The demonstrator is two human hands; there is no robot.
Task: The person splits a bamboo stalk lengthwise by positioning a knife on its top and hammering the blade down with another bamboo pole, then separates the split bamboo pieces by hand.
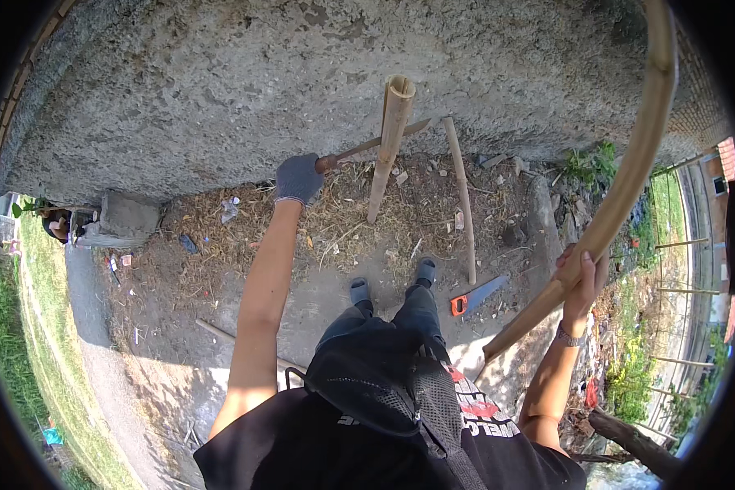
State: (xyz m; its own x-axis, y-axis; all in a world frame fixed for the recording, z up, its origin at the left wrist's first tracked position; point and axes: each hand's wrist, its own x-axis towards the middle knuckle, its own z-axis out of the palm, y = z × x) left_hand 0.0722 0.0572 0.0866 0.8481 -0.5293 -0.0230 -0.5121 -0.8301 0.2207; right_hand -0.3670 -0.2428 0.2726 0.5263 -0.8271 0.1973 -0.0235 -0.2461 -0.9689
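My left hand (300,178), in a grey glove, is closed round the wooden handle of a machete (356,150). Its blade reaches across to a split bamboo piece (394,122) standing upright near the wall, and its tip shows past the far side. Whether the blade cuts into the bamboo or only lies behind it, I cannot tell. On the right, my bare right hand (581,282) grips a long, thick bamboo pole (626,175). The pole slants from beside my body up past the upper right, looking curved in this view.
A rough concrete wall (220,98) rises ahead. A thin wooden stick (461,196) leans there, with a handsaw (482,296) with an orange handle on the ground near its foot. Another stick (216,330) lies at left. Dry straw and litter cover the ground; a concrete block (131,214) stands far left.
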